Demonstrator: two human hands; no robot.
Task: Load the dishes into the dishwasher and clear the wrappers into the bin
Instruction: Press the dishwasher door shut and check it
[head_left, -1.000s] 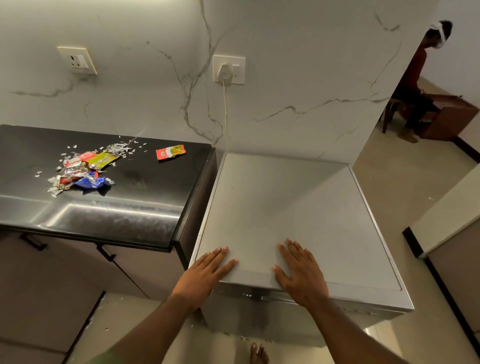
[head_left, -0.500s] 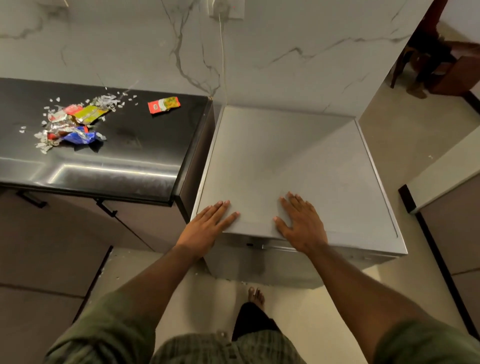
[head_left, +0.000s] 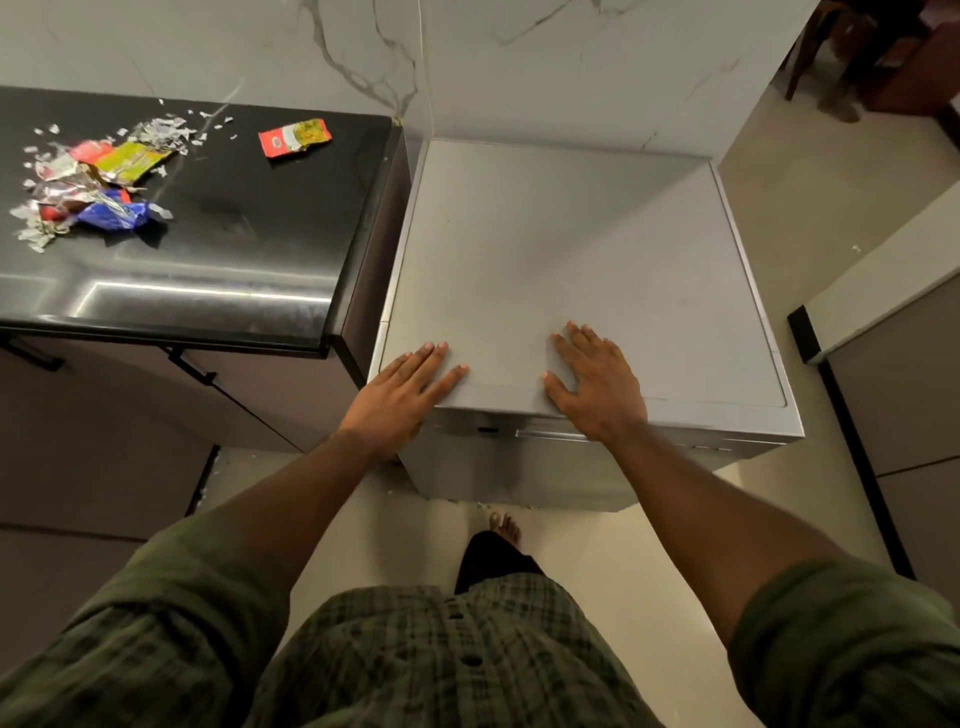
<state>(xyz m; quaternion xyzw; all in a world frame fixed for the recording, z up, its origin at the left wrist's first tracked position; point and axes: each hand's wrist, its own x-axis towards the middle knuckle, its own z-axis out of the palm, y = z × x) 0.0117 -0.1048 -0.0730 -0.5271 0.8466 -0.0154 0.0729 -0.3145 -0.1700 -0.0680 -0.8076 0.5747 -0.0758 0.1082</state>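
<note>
The dishwasher (head_left: 582, 280), a grey box standing on the floor, lies directly under both hands, its flat top bare and its door apparently closed below the palms. The left hand (head_left: 402, 392) rests flat on the near left corner with fingers straight and together, and the right hand (head_left: 597, 382) presses flat near the front edge with fingers slightly spread; neither holds anything. The likely risk is that pulling the door down from here would swing it into the person's legs and the bare foot (head_left: 504, 527) just in front of it. To the left of the left hand stands the black counter (head_left: 249, 218), touching or nearly touching the machine's side. Far left on it sits a heap of torn wrappers (head_left: 93, 182), with a single red-and-yellow wrapper (head_left: 294, 137) nearer. No dishes or bin show.
</note>
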